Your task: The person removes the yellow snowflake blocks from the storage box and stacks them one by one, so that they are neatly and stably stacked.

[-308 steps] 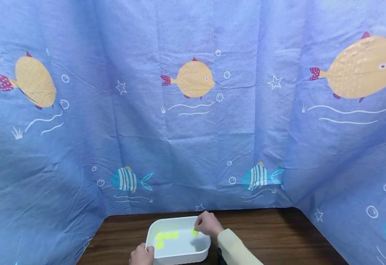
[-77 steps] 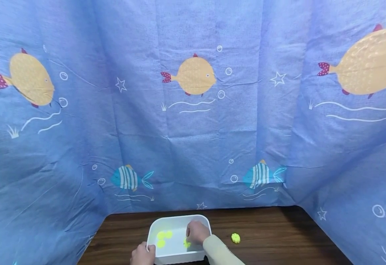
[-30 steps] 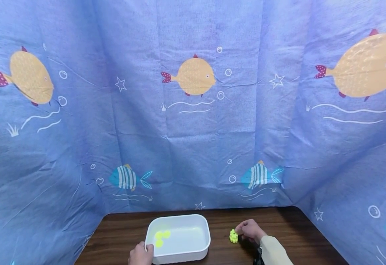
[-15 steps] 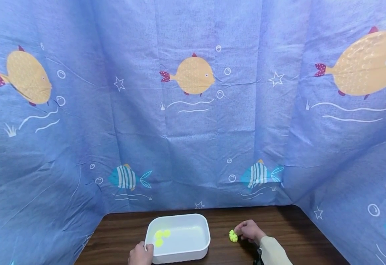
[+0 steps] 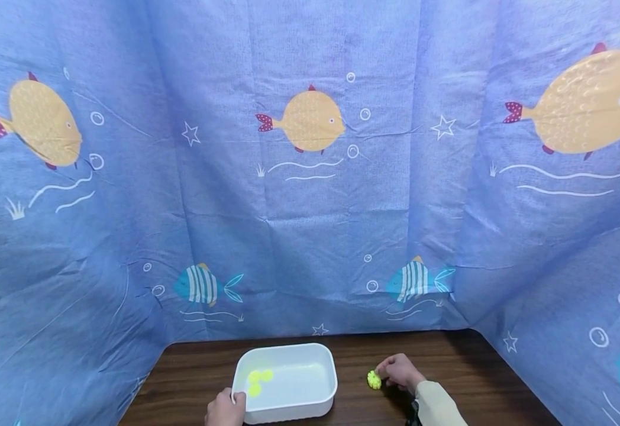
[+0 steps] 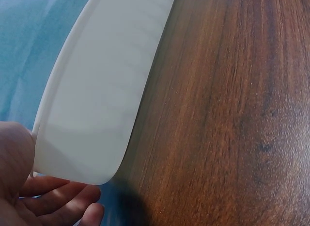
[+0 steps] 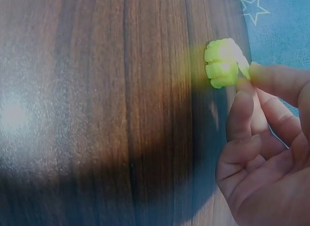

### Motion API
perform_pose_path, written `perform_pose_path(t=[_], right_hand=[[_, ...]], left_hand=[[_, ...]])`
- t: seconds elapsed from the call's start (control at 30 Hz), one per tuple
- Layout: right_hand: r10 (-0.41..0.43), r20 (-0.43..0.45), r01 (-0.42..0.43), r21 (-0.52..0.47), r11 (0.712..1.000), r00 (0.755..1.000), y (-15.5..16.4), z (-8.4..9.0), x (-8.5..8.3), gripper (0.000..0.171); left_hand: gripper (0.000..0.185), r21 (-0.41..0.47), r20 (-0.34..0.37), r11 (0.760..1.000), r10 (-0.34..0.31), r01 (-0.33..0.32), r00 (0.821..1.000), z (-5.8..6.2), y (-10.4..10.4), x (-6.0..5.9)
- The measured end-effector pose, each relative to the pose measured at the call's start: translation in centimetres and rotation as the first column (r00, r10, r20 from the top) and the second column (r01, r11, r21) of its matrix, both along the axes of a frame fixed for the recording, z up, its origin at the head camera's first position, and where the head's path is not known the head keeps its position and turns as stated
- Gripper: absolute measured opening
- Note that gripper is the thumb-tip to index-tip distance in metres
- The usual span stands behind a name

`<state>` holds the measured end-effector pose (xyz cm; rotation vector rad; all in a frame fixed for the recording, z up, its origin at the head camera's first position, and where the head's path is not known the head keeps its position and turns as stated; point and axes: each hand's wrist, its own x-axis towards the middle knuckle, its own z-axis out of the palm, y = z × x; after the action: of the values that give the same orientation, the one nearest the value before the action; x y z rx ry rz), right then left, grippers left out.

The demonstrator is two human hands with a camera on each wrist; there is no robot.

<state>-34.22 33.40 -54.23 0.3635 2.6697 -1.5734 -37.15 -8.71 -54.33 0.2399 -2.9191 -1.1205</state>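
A white rectangular tub (image 5: 288,408) stands on the dark wooden table (image 5: 448,361), and it serves here as the landmark. Inside it, toward its left end, lie three flat yellow-green discs (image 5: 257,381), close together and touching or nearly so; the remainder of the tub's floor is bare white. The left hand (image 5: 226,409) is at the tub's near-left corner, its grip grasping the rim there: in the left wrist view the thumb sits against the tub's outer wall (image 6: 92,114) while the fingers (image 6: 63,197) curl beneath the corner. To the right of the tub, a little apart from its right wall, a small stack of ridged yellow-green pieces (image 5: 374,379) sits on the table. The right hand (image 5: 399,373) lies just right of that stack, wrist resting low on the table, the cream sleeve (image 5: 438,405) trailing toward the near edge. The right wrist view shows the stack (image 7: 223,63) as a few notched pieces piled together, with the index fingertip (image 7: 271,78) and another fingertip touching its right side, so the grip is pinching the stack lightly at its edge; the remaining fingers are loosely curled behind. Behind the tub and round both sides of the table hangs a blue curtain (image 5: 310,207) printed with fish, stars and bubbles.
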Motion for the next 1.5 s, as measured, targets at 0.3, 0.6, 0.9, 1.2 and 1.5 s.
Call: perform_pose_path(t=[0.3, 0.6, 0.9, 1.2, 1.5], right_hand=[[-0.053, -0.036, 0.055, 0.044, 0.998, 0.998, -0.45, -0.02, 0.29, 0.011], [-0.071, -0.024, 0.073, 0.073, 0.995, 0.997, -0.35, 0.1, -0.1, 0.01], [-0.064, -0.023, 0.066, 0.095, 0.993, 0.998, -0.54, -0.04, 0.14, 0.013], [-0.039, -0.024, 0.041, 0.082, 0.996, 0.999, -0.49, 0.07, 0.29, 0.017], [-0.053, -0.025, 0.055, 0.09, 0.994, 0.998, -0.52, 0.03, 0.33, 0.017]], left_hand=[[0.032, -0.001, 0.008, 1.0, 0.002, -0.002, 1.0, -0.03, -0.05, 0.02], [0.036, 0.001, -0.019, 1.0, 0.022, -0.022, 1.0, 0.31, 0.21, 0.03], [0.036, -0.001, -0.024, 1.0, 0.029, -0.029, 0.999, 0.32, 0.32, 0.07], [0.037, 0.005, -0.009, 0.999, 0.036, -0.036, 0.999, 0.36, 0.42, 0.07], [0.036, 0.007, 0.012, 0.999, 0.032, -0.032, 0.999, 0.55, 0.41, 0.22]])
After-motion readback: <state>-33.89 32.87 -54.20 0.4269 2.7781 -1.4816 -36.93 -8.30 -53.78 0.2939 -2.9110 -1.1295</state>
